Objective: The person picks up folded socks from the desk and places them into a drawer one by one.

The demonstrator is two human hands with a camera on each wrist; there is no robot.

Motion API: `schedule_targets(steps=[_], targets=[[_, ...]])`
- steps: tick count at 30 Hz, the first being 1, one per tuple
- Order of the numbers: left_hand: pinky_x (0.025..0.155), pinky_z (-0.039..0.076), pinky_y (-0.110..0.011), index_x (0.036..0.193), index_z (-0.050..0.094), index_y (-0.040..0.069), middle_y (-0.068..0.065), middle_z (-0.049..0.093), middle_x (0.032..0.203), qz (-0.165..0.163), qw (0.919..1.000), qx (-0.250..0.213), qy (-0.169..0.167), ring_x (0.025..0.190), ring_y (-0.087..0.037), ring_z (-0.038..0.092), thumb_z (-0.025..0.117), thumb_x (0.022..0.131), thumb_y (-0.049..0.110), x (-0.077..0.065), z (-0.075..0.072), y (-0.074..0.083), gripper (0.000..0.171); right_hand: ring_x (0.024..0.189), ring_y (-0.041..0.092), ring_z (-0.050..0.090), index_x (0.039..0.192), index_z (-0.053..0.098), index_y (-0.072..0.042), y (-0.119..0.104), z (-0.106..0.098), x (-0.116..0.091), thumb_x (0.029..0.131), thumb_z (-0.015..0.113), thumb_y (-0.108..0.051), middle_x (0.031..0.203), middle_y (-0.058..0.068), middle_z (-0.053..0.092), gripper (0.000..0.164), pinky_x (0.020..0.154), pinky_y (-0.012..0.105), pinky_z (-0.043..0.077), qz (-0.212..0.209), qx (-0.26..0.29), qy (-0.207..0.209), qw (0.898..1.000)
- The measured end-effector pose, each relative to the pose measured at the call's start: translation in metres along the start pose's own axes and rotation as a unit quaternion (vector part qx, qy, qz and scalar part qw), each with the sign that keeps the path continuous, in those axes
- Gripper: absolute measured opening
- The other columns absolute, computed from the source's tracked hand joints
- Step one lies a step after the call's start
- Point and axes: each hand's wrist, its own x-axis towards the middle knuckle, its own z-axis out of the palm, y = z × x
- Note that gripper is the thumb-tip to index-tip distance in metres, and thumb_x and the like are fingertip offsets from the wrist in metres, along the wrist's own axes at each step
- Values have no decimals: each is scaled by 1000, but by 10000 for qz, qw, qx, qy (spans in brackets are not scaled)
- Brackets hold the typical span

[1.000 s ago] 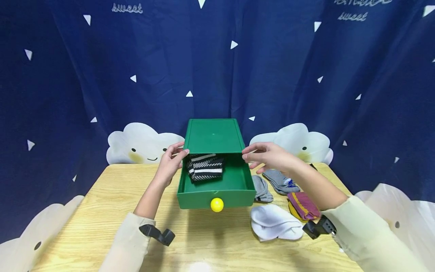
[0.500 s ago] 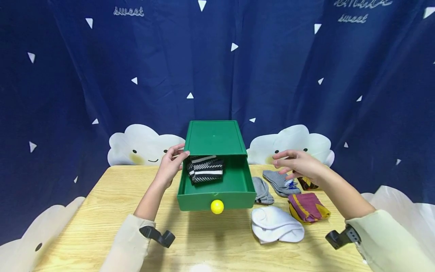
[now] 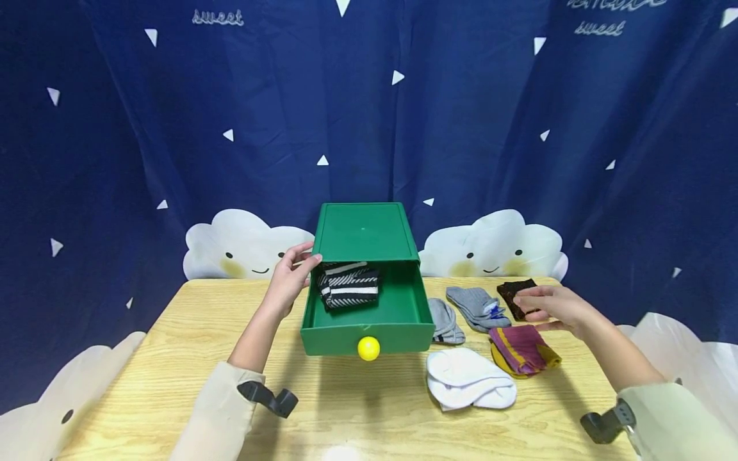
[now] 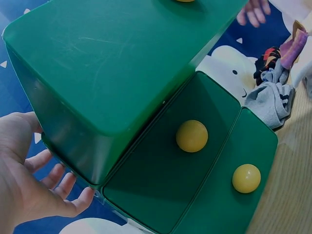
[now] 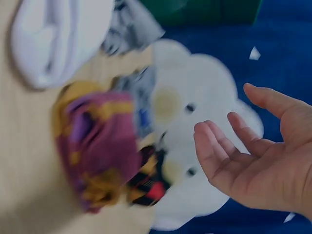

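A green drawer cabinet [image 3: 364, 232] stands at the middle of the table, its top drawer [image 3: 334, 341] pulled out. Inside that drawer, at the left, lies a folded black-and-white striped sock bundle [image 3: 352, 289]. My left hand [image 3: 287, 280] rests against the cabinet's left side near the front edge, fingers spread in the left wrist view. At the right my right hand [image 3: 556, 308] hovers with loose fingers and nothing in them. It overlaps the dark patterned socks [image 3: 510, 294] in the head view. Just below it lie the maroon-and-yellow socks [image 3: 521, 349].
Grey socks with a blue mark [image 3: 474, 306] and another grey pair [image 3: 444, 322] lie right of the cabinet. Folded white socks [image 3: 469, 379] are nearer the front. Two lower drawers with yellow knobs [image 4: 192, 136] appear closed. A blue curtain [image 3: 259, 128] hangs behind the table.
My right hand has moved away from the cabinet's right front corner, rightward and down to above the dark and maroon socks. My left hand has stayed at the cabinet's side.
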Motion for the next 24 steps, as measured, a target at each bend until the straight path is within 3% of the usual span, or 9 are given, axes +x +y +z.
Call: schedule_targets(steps=[5, 11, 15, 17, 18, 21, 24], targets=[[89, 42, -37, 139, 41, 14, -13, 44, 134, 43, 10000, 10, 8, 119, -26, 45, 54, 93, 25, 1, 1, 0, 49, 96, 15, 61, 137, 33, 9, 41, -8, 5, 91, 56, -42, 110, 3, 63, 72, 87, 43, 51, 219, 230, 107, 9994], [86, 42, -35, 139, 40, 14, -13, 44, 135, 49, 10000, 7, 12, 118, -25, 45, 54, 93, 25, 1, 0, 0, 49, 103, 21, 57, 137, 30, 10, 74, -12, 8, 91, 54, -46, 123, 22, 54, 77, 81, 38, 50, 513, 237, 308, 9979], [86, 42, -35, 139, 41, 15, -12, 43, 134, 8, 10000, -30, 17, 117, -25, 45, 54, 93, 26, 0, -1, 0, 48, 96, 17, 55, 136, 30, 10, 90, -10, 10, 91, 55, -44, 102, 4, 63, 75, 75, 33, 47, 598, 317, 404, 9969], [85, 42, -34, 139, 40, 14, -13, 43, 134, 21, 10000, -17, 12, 117, -25, 45, 54, 93, 25, 0, -1, 0, 49, 88, 13, 54, 137, 28, 9, 96, -7, 11, 90, 56, -44, 93, -7, 60, 77, 72, 33, 46, 652, 389, 427, 9962], [85, 42, -34, 139, 40, 14, -13, 43, 134, 24, 10000, -21, 12, 117, -25, 45, 54, 93, 25, 0, -1, 0, 49, 86, 11, 53, 137, 27, 9, 99, -5, 12, 89, 56, -45, 94, -7, 59, 78, 72, 33, 45, 677, 387, 428, 9960], [85, 42, -34, 139, 40, 14, -13, 43, 134, 33, 10000, -46, 13, 117, -25, 45, 54, 93, 25, 0, 0, 0, 49, 90, 15, 54, 139, 22, 9, 103, 0, 14, 88, 57, -48, 105, 10, 59, 84, 72, 34, 46, 775, 336, 451, 9954], [86, 42, -34, 139, 40, 14, -13, 43, 134, 17, 10000, -67, 18, 117, -25, 44, 54, 93, 24, 1, 0, 0, 49, 95, 21, 54, 137, 22, 11, 106, 5, 17, 86, 58, -49, 118, 26, 50, 87, 72, 36, 48, 795, 134, 491, 9955]])
